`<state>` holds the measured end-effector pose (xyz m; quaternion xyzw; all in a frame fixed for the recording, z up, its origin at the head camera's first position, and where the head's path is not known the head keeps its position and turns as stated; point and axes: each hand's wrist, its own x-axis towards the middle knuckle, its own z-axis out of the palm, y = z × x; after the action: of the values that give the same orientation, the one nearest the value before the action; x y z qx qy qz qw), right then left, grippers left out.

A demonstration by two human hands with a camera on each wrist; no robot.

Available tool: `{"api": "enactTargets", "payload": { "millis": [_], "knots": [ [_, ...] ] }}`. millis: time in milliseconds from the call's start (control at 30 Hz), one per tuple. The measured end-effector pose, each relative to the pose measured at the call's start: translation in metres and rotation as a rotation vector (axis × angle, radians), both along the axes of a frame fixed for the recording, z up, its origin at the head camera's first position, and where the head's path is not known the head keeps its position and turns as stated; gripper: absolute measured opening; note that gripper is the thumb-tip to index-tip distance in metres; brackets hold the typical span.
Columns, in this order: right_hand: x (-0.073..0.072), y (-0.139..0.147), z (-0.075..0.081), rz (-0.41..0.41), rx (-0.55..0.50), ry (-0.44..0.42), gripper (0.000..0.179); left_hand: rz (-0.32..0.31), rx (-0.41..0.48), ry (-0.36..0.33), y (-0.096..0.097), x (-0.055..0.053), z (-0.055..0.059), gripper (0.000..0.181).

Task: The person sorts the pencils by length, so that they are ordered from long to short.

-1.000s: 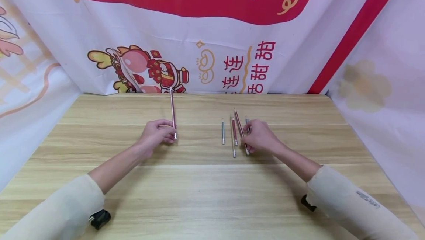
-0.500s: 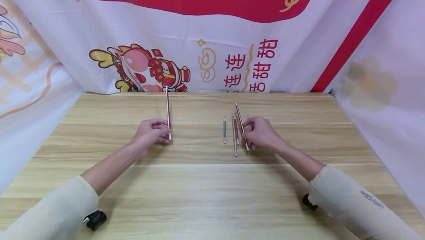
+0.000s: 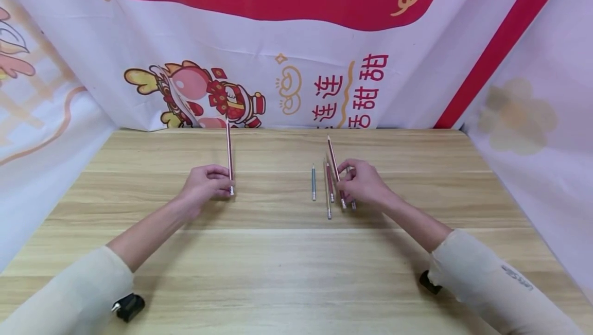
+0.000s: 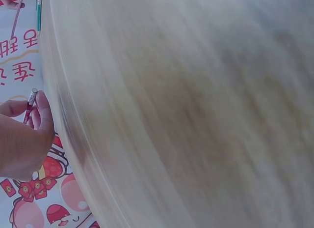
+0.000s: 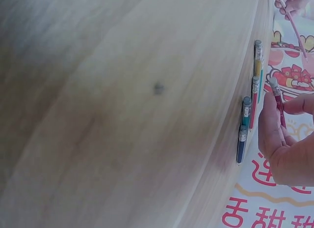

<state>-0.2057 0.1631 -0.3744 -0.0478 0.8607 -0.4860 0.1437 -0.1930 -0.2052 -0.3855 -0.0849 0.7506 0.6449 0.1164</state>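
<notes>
One dark red pencil [image 3: 333, 157] is pinched between the thumb and fingers of the right hand [image 3: 366, 183], tilted tip-up above the other pencils; a second, reddish pencil [image 3: 229, 152] is gripped near its eraser end by the left hand [image 3: 201, 186], well apart to the left. Both should be light, stiff and slim, with a smooth barrel that may roll or twist in a loose pinch; the sharpened tips look the fragile part. The lower barrel, just above the metal band, seems a sound hold. Beneath and beside the right hand lie a short teal pencil [image 3: 313, 183], a red pencil [image 3: 330, 183], a long yellowish pencil [image 3: 329, 204] and one partly hidden, on the wooden table [image 3: 278, 273]. No lettering can be read on the barrels. The backdrop cloth [image 3: 259, 41] shows "连连" and "甜甜" in red; the right sleeve [image 3: 491, 283] bears small dark lettering, too small to read.
</notes>
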Motion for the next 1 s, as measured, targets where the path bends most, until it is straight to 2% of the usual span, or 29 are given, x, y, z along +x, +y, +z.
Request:
{"api": "enactTargets", "payload": {
  "millis": [533, 1000],
  "knots": [
    [-0.001, -0.008, 0.001, -0.001, -0.056, -0.034, 0.033, 0.001, 0.007, -0.007, -0.009, 0.002, 0.0, 0.045],
    [-0.003, -0.016, 0.001, -0.003, -0.13, -0.125, 0.035, -0.032, -0.005, -0.021, -0.019, 0.004, -0.001, 0.051]
  ]
}}
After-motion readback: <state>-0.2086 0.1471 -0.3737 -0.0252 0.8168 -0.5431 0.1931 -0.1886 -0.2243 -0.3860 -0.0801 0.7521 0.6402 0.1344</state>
